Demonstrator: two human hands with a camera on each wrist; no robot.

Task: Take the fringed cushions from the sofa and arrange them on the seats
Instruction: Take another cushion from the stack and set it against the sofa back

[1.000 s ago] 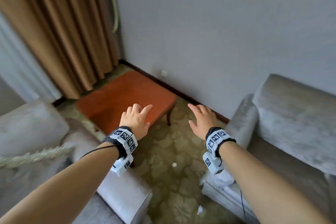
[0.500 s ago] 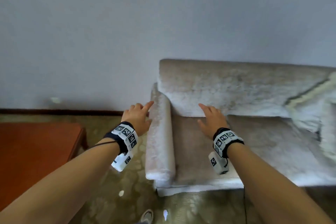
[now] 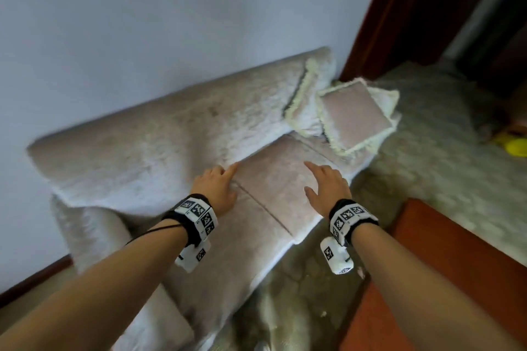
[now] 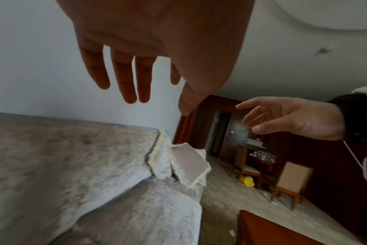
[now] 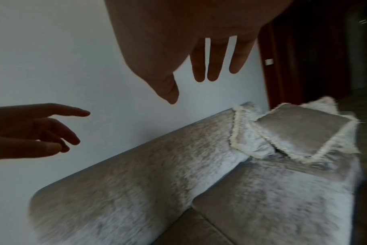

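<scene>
Head view: my left hand (image 3: 215,188) and right hand (image 3: 328,188) are stretched out over the sofa (image 3: 159,151), fingers loose and spread, holding nothing. The fringed cushions (image 3: 353,120) are piled at the sofa's far end, one propped against the backrest, well apart from both hands. A red-brown table (image 3: 445,273) sits at lower right.

Left wrist view: my palm faces down, fingers (image 4: 128,79) straight, empty. The cushions (image 4: 186,167) lie ahead on the seat.

Right wrist view: fingers (image 5: 214,61) hang straight, nothing gripped. The cushion pile (image 5: 300,131) is at right.
</scene>
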